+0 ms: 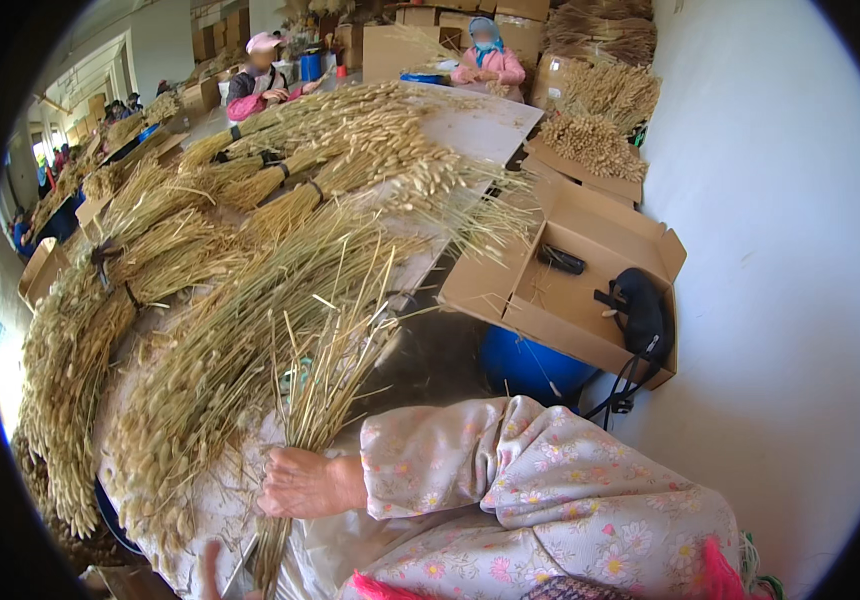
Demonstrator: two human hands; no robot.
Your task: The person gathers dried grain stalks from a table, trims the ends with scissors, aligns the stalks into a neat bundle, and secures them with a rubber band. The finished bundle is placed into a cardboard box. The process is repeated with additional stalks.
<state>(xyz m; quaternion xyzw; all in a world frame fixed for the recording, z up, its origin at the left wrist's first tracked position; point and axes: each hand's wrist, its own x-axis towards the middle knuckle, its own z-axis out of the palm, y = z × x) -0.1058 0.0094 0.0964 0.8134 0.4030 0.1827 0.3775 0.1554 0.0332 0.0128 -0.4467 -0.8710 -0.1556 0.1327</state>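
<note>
My right hand, in a floral sleeve, is closed around a thin bunch of dried grass stalks that fans upward from the fist. The stalk ends hang below the hand toward the lower edge. Only a fingertip of my left hand shows at the bottom, beside those stalk ends; its grip is hidden. A large loose heap of the same dried seed-headed grass lies on the cloth-covered table just left of my hands.
Tied grass bundles cover the long table toward the back. An open cardboard box with a black bag sits to the right, over a blue barrel. Other people work at the far end. A white wall is on the right.
</note>
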